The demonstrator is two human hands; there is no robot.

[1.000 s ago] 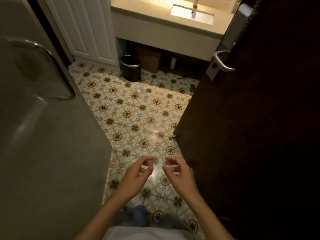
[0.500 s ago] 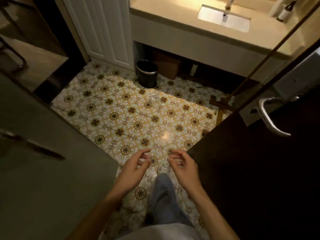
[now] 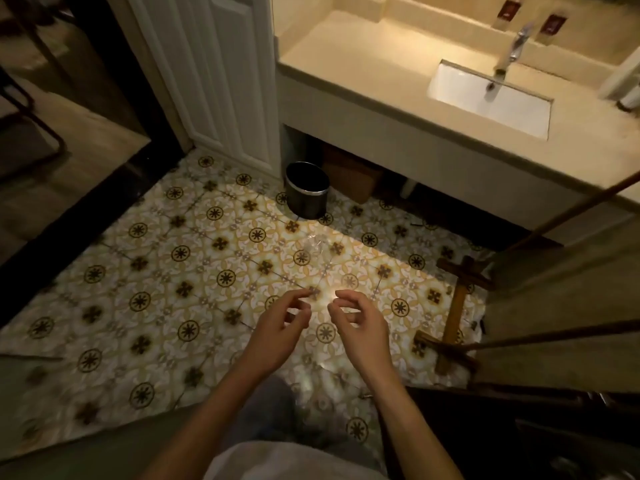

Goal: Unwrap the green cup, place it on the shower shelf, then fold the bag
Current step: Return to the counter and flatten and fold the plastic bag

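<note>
My left hand (image 3: 277, 332) and my right hand (image 3: 360, 329) are held close together at waist height over the patterned tile floor (image 3: 156, 271). On both, the thumb and fingers are pinched. A thin clear plastic bag (image 3: 313, 379) seems to hang between and below them, showing only as a faint sheen that blurs the tiles. No green cup and no shower shelf are in view.
A black bin (image 3: 306, 188) stands under the beige vanity (image 3: 381, 109) with its white sink (image 3: 491, 98). A small crumpled clear thing (image 3: 317, 244) lies on the tiles near the bin. A wooden frame (image 3: 457, 306) lies by the glass partition at right. White door (image 3: 221, 74) at left.
The view has moved forward and swung right: the grey door at left and the dark door at right have left the frame, and the vanity is closer. My hands keep the same pinched pose.
</note>
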